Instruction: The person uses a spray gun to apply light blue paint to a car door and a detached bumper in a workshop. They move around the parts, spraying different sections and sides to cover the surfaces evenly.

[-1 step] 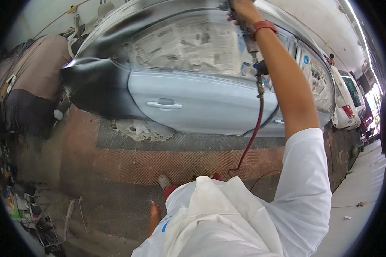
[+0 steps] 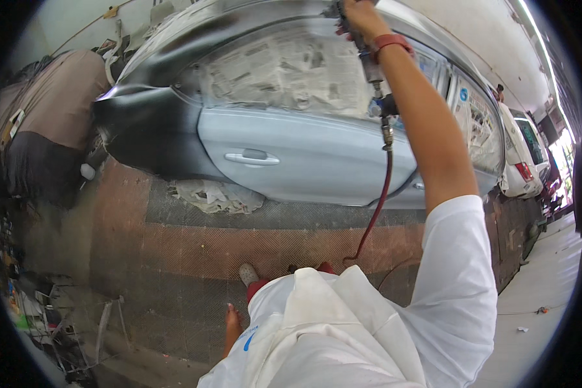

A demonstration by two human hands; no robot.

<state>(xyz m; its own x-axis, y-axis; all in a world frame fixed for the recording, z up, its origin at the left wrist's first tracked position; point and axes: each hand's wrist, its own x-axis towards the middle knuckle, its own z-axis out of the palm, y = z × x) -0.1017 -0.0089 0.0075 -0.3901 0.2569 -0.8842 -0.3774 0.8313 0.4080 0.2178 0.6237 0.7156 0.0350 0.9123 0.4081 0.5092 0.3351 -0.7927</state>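
Note:
At the top of the head view my right hand [image 2: 366, 21] grips a paint spray gun [image 2: 370, 66], its fingers closed round the handle. A red band circles that wrist. From the metal fitting at the gun's lower end hangs a dark red air hose [image 2: 376, 210]. The gun is above a pale silver-blue car door [image 2: 310, 152], in front of a window masked with newspaper [image 2: 284, 71]. A black fender [image 2: 152, 132] adjoins the door on the left. My left hand [image 2: 233, 317] hangs low beside my body, small in view, fingers apparently loose, holding nothing visible.
Crumpled masking [image 2: 216, 196] covers the wheel. A brown and dark cover [image 2: 61, 97] drapes something at far left. A metal frame [image 2: 100, 330] stands lower left. A white car [image 2: 522, 158] is beyond, right. The hose trails onto the ribbed floor [image 2: 194, 249].
My right hand and the spray gun have shifted slightly left along the car, and the hose has swung with them. My left hand stays at my side.

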